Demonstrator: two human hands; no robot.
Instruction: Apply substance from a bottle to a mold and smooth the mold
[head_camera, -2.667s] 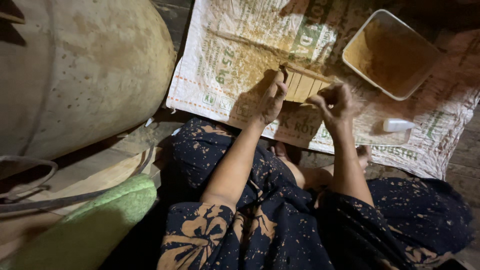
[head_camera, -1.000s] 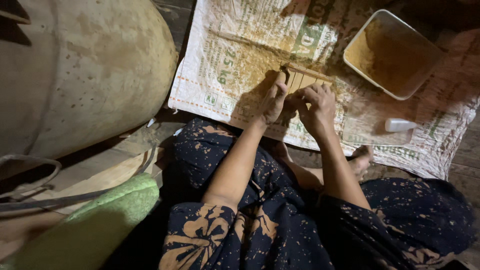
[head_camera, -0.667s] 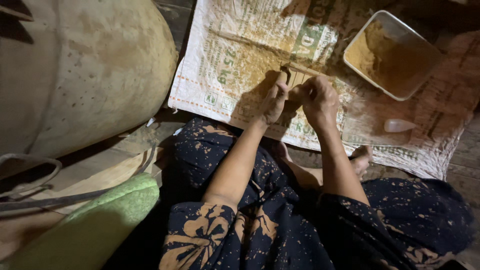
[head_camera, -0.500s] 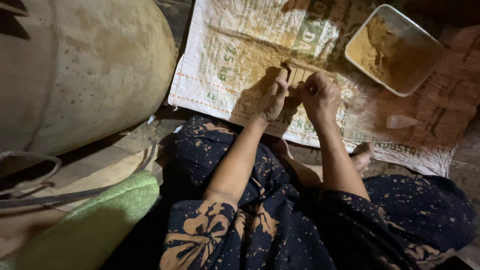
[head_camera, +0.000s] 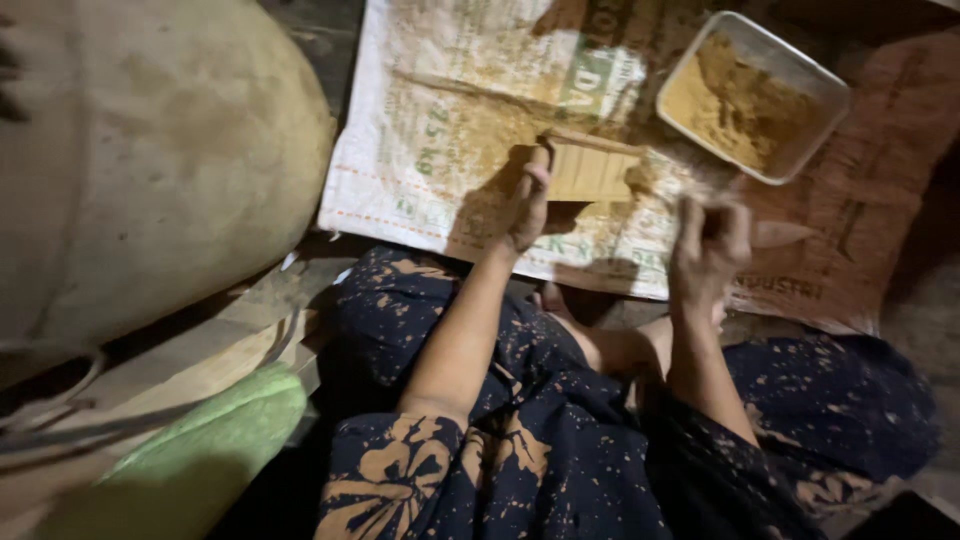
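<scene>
The fingers (head_camera: 538, 170) of the left hand (head_camera: 527, 205) press against the left end of the small wooden frame (head_camera: 592, 170), steadying it rather than closing around it. The right hand (head_camera: 708, 245), just right of the frame and below it, is curled loosely; whether it holds anything I cannot tell. The frame looks light and stiff (best taken by its end rails). It lies on the woven sack (head_camera: 450, 120), left of the white tray (head_camera: 830, 95) of brown powder (head_camera: 735, 100).
</scene>
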